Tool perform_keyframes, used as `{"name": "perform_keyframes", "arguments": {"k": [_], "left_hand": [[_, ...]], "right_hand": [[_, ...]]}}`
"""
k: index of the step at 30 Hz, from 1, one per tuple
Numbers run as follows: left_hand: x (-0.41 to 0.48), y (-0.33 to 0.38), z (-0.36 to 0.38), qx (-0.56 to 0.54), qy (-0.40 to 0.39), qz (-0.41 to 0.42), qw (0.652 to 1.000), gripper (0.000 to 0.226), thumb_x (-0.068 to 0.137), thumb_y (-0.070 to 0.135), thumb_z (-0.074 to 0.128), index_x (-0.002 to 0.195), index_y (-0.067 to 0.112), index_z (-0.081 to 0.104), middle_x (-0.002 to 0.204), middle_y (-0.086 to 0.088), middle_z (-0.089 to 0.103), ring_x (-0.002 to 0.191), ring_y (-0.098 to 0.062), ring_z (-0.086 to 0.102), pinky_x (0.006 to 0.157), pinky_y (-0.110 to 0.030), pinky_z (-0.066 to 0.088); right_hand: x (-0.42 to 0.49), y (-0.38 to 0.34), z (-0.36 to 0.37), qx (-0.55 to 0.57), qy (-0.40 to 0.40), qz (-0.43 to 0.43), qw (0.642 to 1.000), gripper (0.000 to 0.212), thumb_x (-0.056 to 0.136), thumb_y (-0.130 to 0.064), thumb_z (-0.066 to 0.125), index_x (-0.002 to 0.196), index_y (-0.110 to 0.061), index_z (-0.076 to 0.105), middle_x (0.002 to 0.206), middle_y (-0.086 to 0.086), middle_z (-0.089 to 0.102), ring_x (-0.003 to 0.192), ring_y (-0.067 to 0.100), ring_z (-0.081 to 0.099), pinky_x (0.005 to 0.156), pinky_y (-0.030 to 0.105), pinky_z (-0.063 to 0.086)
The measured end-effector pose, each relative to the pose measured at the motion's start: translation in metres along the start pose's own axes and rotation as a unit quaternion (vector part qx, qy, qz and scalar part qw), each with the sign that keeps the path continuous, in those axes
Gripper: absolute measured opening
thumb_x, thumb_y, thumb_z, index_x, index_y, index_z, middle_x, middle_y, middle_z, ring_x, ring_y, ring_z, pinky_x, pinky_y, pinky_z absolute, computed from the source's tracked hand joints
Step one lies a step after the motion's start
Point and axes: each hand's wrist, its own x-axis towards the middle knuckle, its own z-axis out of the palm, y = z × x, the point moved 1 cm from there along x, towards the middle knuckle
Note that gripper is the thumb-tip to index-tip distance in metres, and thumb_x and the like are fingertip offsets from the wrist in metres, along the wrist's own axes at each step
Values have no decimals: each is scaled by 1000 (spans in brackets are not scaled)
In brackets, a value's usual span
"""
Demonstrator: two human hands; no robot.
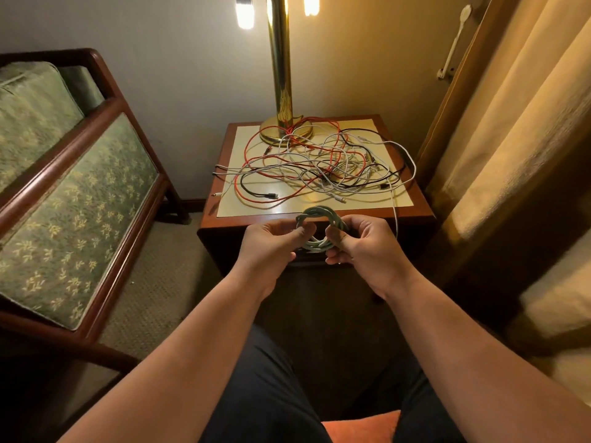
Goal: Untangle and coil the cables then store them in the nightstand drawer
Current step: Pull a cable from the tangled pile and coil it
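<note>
- Progress check: one white cable coil (319, 215) looks basically done. It's wound into a small neat ring, held up in front of the nightstand (256, 210) at its front edge.
- Left hand (271, 241) pinches the left side of the ring, fingers curled around the loops. Right hand (361, 243) grips the right side the same way. Looks to me like the last end is being tucked or the loops tidied.
- Everything else is left to do, as far as I can see. The tangle (319, 161) covers most of the nightstand top: a red cable (246, 148), a black cable (252, 193) and several white ones, all crossed over each other.
- Nothing is visibly stored yet. The drawer is lost in shadow behind the hands, so I can't tell if it's open or closed.
- Edges: a few plug ends poke past the left side of the top, and one white lead (396, 215) hangs over the front right, just beside the right hand. Pulling the tangle carelessly could drag stuff off.
- The red cable loops right around the brass lamp (281, 75) base, so that could snag.
- Room: green upholstered armchair (64, 187) close on the left, curtain (511, 123) tight on the right. The free space is straight ahead, between the knees and the nightstand front.
</note>
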Motion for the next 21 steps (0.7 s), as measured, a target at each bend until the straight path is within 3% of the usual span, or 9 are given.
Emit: {"name": "perform_keyframes", "arguments": {"k": [3, 6, 11, 13, 17, 21], "left_hand": [[0, 5, -4, -13, 4, -12, 1000, 10, 83, 23, 82, 92, 20, 79, 93, -1, 79, 104, -20, 70, 93, -41, 52], [-1, 8, -6, -9, 3, 5, 1000, 15, 82, 23, 83, 95, 18, 78, 97, -2, 79, 106, -19, 70, 94, -38, 53], [-3, 13, -3, 7, -4, 33, 999, 32, 80, 13, 83, 109, 13, 71, 100, -1, 77, 84, -2, 73, 61, -11, 51], [-3, 16, -3, 3, -20, 38, 999, 35, 80, 9, 82, 111, 11, 69, 100, -2, 76, 76, 4, 71, 57, -7, 48], [-4, 21, -5, -12, -70, 34, 997, 39, 79, 5, 80, 115, 13, 65, 104, -4, 76, 78, 1, 72, 56, -8, 48], [-1, 22, -9, -22, -119, 21, 992, 58, 69, 16, 87, 123, 14, 63, 110, -8, 77, 91, -16, 70, 67, -25, 46]], "right_hand": [[-1, 1, 6, -2, 0, -5, 1000, 8, 97, -12, 66, 100, -5, 70, 92, 16, 73, 77, 23, 72, 71, 36, 64], [-2, 1, 10, -17, 15, -19, 1000, 4, 97, -11, 66, 96, -11, 69, 93, 10, 72, 79, 18, 75, 71, 34, 64], [0, 0, 8, -67, 39, -43, 996, 5, 96, -9, 67, 99, -9, 70, 98, 6, 72, 88, 16, 76, 76, 38, 65], [1, 1, 7, -92, 59, -58, 992, 6, 95, -12, 69, 100, -10, 72, 97, 4, 73, 88, 16, 76, 77, 41, 64], [0, -1, 4, -111, 74, -78, 988, 6, 92, -17, 74, 96, -13, 74, 91, 3, 75, 88, 17, 75, 78, 45, 64], [-6, -6, 2, -46, 56, -86, 994, 15, 85, -20, 82, 93, -10, 74, 88, 9, 77, 87, 27, 76, 80, 56, 62]]}}
